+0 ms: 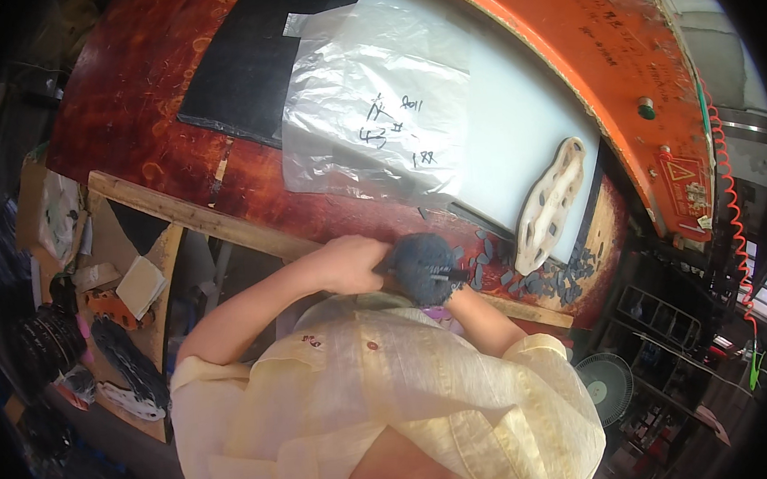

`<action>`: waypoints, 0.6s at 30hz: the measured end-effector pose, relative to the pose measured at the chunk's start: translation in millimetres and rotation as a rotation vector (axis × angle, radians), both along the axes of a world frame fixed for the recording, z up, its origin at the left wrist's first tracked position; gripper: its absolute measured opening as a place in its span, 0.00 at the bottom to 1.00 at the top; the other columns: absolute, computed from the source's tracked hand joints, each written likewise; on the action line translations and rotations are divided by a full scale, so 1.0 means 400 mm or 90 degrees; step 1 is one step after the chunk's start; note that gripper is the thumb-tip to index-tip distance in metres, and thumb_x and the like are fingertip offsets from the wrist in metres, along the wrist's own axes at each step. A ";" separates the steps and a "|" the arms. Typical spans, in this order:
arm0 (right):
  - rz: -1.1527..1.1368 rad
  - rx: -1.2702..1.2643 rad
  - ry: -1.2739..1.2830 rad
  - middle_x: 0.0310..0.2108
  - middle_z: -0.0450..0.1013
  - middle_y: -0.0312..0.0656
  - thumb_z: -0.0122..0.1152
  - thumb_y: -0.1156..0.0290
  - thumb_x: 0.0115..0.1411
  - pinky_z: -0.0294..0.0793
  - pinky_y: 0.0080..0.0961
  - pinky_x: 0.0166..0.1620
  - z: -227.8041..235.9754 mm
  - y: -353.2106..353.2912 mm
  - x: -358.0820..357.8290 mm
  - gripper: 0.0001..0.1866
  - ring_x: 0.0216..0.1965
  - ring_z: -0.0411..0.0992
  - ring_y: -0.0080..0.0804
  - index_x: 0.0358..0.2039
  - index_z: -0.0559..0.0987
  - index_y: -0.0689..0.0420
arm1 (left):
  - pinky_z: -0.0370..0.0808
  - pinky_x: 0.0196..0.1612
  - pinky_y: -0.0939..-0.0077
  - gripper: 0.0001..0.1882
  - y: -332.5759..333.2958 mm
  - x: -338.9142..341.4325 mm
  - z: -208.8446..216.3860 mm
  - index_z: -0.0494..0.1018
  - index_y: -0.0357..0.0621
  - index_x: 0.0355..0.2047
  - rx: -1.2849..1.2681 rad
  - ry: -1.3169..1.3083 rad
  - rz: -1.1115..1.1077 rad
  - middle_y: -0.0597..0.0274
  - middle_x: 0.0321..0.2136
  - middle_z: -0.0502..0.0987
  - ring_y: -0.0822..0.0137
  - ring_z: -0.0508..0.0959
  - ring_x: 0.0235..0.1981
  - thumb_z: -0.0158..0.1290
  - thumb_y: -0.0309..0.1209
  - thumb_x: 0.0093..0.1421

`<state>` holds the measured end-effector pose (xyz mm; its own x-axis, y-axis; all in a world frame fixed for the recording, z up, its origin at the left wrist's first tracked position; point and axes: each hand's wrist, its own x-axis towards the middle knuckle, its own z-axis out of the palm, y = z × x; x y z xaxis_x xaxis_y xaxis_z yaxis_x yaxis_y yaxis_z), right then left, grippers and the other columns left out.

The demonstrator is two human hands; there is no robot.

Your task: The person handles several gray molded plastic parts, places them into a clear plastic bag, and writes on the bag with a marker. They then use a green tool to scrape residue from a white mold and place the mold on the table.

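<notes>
A dark grey, rough-textured rounded bundle (420, 268) is held up in front of my chest, over the near table edge. My left hand (356, 264) is closed, its bent fingers at the bundle's left side. At the bundle's lower right, my right forearm (483, 321) ends. The bundle hides my right hand and its fingers. Many small dark grey scraps (544, 284) lie scattered on the table to the right of it. Beyond them, a long off-white piece with cut-out holes (550, 205) rests on a white board (516, 113).
Clear plastic bag (375, 108) with handwriting covers part of the white board and a black sheet (237, 64). An orange machine body (601, 59) overhangs the far right. At left, a wooden shelf (171, 288) holds a dark stack (129, 356). A fan (603, 388) stands lower right.
</notes>
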<state>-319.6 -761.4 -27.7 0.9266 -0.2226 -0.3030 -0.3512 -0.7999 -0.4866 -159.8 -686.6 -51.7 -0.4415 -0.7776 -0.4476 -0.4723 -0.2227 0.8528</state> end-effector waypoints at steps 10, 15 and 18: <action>-0.420 -0.233 -0.619 0.27 0.71 0.40 0.54 0.70 0.58 0.70 0.29 0.33 0.137 -0.297 -0.094 0.07 0.28 0.69 0.30 0.35 0.72 0.58 | 0.68 0.42 0.81 0.53 -0.027 0.074 0.123 0.40 0.50 0.66 -0.120 0.783 0.335 0.54 0.59 0.56 0.68 0.68 0.48 0.59 0.17 0.44; -0.424 -0.420 -0.729 0.33 0.73 0.43 0.52 0.68 0.60 0.74 0.21 0.35 0.446 -0.607 -0.133 0.15 0.28 0.73 0.29 0.44 0.71 0.64 | 0.68 0.43 0.80 0.54 -0.002 0.045 0.233 0.36 0.50 0.66 -0.126 0.775 0.249 0.51 0.61 0.54 0.66 0.69 0.48 0.57 0.17 0.45; -0.167 -0.503 -0.828 0.42 0.73 0.49 0.53 0.64 0.59 0.72 0.22 0.41 0.575 -0.814 -0.060 0.21 0.37 0.74 0.31 0.50 0.70 0.63 | 0.70 0.41 0.79 0.53 0.022 0.045 0.333 0.35 0.51 0.66 -0.289 0.633 0.132 0.48 0.61 0.53 0.64 0.71 0.47 0.55 0.17 0.46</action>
<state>-343.5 -1086.9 202.2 0.3584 -0.1253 0.9251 -0.2021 -0.9779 -0.0542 -141.9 -677.9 81.4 -0.2878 -0.8795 0.3789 0.4777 0.2111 0.8528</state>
